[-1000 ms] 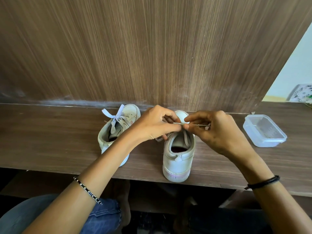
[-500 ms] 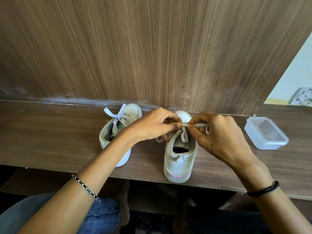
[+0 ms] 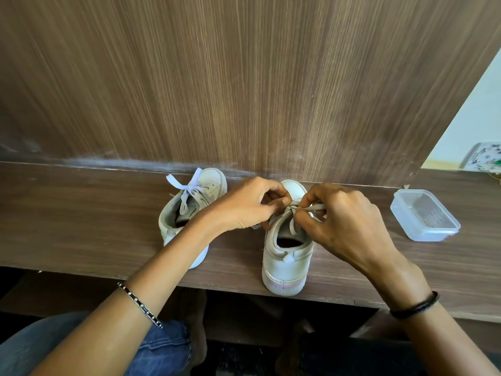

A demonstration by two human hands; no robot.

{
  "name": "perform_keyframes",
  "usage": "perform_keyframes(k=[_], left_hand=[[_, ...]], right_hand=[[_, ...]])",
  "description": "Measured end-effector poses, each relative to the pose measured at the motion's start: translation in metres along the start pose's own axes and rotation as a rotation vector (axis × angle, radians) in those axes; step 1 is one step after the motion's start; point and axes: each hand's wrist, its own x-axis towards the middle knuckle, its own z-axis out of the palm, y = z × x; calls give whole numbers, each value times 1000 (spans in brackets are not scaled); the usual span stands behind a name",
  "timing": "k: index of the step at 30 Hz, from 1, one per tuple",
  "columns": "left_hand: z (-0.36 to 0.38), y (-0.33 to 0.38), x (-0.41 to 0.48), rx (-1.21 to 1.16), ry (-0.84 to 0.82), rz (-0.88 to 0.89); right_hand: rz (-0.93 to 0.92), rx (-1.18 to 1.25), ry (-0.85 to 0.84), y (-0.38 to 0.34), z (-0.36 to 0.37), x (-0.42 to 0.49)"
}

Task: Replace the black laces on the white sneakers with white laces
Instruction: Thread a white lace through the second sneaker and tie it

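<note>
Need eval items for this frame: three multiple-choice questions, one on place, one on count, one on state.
1. Where is the plastic box?
A. On the shelf, to the right of the right sneaker.
B. Between the sneakers.
C. Inside a sneaker.
2. How many sneakers stand on the shelf?
A. One.
B. Two.
C. Three.
3. What are the hands doing?
A. Lying flat.
B. Lifting the box.
C. Both pinching the lace over the right sneaker.
Key:
1 A, the box sits alone past the right sneaker.
2 B, only the left sneaker and the right sneaker show.
3 C, the left hand and right hand each close their grip on the lace.
</note>
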Motion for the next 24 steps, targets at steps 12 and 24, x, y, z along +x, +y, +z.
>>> perform_keyframes(k=[12, 24], left_hand=[[5, 2, -3, 186, 81, 81], [10, -9, 0, 63, 143, 51]], right_hand=[[-22, -126, 58, -14, 19, -2], [-2, -295, 128, -25, 30, -5]])
